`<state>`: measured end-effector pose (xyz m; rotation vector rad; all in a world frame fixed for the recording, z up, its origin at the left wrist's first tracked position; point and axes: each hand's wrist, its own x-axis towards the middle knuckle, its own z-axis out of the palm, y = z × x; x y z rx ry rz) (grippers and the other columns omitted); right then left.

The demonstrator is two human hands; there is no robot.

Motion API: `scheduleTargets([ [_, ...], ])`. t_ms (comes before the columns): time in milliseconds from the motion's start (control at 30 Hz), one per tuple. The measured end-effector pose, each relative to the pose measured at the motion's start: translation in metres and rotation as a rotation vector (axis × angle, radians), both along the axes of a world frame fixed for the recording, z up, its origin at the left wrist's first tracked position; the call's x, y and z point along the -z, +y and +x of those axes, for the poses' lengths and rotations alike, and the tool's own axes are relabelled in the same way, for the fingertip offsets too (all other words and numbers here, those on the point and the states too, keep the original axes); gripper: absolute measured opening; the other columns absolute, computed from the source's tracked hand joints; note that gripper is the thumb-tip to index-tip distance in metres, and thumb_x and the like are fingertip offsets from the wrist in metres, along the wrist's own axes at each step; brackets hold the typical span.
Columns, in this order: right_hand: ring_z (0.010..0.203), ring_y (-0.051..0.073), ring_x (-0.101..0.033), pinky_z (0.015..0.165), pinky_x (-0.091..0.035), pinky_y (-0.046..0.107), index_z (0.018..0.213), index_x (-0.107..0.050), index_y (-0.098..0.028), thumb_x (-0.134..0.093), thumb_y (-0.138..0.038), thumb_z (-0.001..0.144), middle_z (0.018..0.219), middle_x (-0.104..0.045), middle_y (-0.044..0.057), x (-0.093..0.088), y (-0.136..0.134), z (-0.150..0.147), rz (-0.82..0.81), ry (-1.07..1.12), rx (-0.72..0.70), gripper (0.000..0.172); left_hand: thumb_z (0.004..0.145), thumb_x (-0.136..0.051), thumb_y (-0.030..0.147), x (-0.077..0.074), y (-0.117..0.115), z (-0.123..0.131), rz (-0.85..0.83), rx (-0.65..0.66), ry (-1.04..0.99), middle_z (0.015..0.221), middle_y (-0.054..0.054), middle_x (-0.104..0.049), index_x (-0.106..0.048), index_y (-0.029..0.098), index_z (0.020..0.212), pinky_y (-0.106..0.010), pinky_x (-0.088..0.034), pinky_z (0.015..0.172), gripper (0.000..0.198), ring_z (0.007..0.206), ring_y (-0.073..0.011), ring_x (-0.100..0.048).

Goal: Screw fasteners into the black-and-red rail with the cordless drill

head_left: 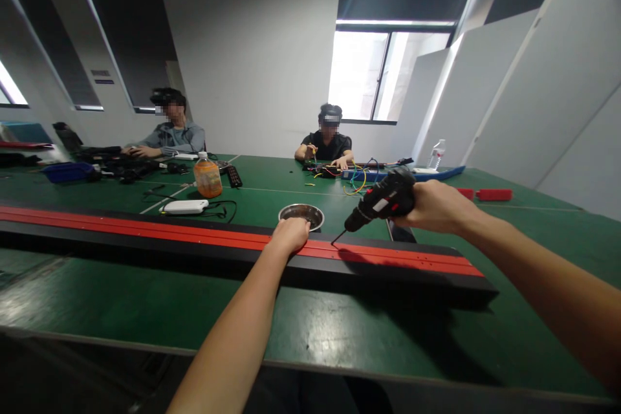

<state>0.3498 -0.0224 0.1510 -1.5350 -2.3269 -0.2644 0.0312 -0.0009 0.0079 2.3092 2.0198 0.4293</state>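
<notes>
- The long red-and-black beam [233, 244] enters at the left edge of the view and runs across the green table [145, 297], passing beneath both of the person's hands and ending toward the right.
- Far left, beyond the beam, a blue tray [68, 172] sits beside a heap of dark items; behind them a co-worker [177, 136] sits with hands low over the heap.
- Next come a white device [184, 207] with a dark cord, just past the beam, and a bottle of orange liquid [207, 178] behind it.
- The left hand [291, 234] lies on the beam's red strip toward its far edge, fingers curled and partly hidden; whether they pinch anything, I cannot tell.
- A round metal bowl [317, 220] stands right beyond that hand, at the beam's far side.
- Across the table another co-worker [327, 142] bends over parts and coloured wires [359, 174].
- The black power drill [383, 200] slants down to the left, its thin bit [338, 237] appearing to meet the red strip, a little right of the left hand.
- The right hand [439, 206] is wrapped around the drill's grip, raised above the beam's right portion.
- Farther right, a red block [493, 195] lies on the table, beyond the right forearm.
</notes>
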Motion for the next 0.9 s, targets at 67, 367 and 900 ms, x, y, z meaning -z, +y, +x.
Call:
scheduleTargets([
  [67,0.053,0.016,-0.054,0.05,-0.032,0.03,0.073,-0.072,-0.023,-0.074,-0.048,0.064,0.061,-0.064,0.002,-0.009,0.002,-0.009,-0.018,-0.097,0.003,0.026,0.101,-0.03,0.044,-0.002,-0.003,0.002,0.016,0.033,0.009,0.112,-0.019,-0.074,-0.075,0.016,0.103,-0.044,-0.049,0.092,0.054,0.103,-0.0338,-0.07],
  [367,0.051,0.017,-0.051,0.052,-0.028,0.033,0.09,-0.074,-0.02,-0.075,-0.049,0.066,0.063,-0.062,0.009,-0.039,0.009,-0.059,0.106,-0.347,-0.005,0.038,0.1,-0.033,0.041,-0.01,-0.01,0.005,0.032,0.053,0.031,0.109,-0.02,-0.074,-0.076,0.015,0.1,-0.043,-0.05,0.091,0.05,0.102,-0.0341,-0.07],
  [900,0.042,0.013,-0.041,0.051,-0.024,0.035,0.085,-0.067,-0.022,-0.08,-0.055,0.063,0.051,-0.052,0.003,-0.041,0.008,-0.061,0.135,-0.215,-0.115,0.041,0.099,-0.035,0.041,-0.011,-0.013,0.006,0.036,0.045,0.01,0.108,-0.019,-0.074,-0.075,0.016,0.101,-0.042,-0.051,0.09,0.047,0.101,-0.0334,-0.07],
])
